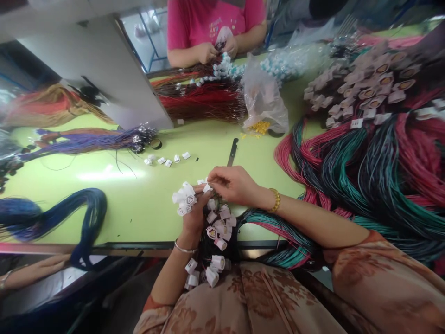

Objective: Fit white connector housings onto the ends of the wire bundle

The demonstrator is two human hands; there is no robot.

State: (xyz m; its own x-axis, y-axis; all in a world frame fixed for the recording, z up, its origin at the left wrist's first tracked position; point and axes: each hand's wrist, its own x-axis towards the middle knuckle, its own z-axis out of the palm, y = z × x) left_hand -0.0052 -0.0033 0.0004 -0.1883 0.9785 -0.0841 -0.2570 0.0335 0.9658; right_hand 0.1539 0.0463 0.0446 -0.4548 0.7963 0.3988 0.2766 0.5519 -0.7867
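At the table's near edge, my left hand [194, 218] is closed around a cluster of small white printed sleeve-like pieces [184, 197], which stick out past its fingers. My right hand [234, 185] meets it from the right, thumb and fingers pinched on one small white piece [207, 187]. More white pieces [220, 227] on wire ends hang below my hands, and others [212, 274] rest against my lap. A bundle of green, pink and black wires [278, 234] runs from there to the right. My left palm is hidden.
Loose white pieces [168, 163], a tape roll [155, 144] and a dark-handled blade [234, 147] lie ahead. A bag with yellow bits [266, 104] stands behind. Thick wire bundles [368, 162] fill the right; blue wires [92, 208] hang left. A co-worker in pink [215, 28] sits opposite.
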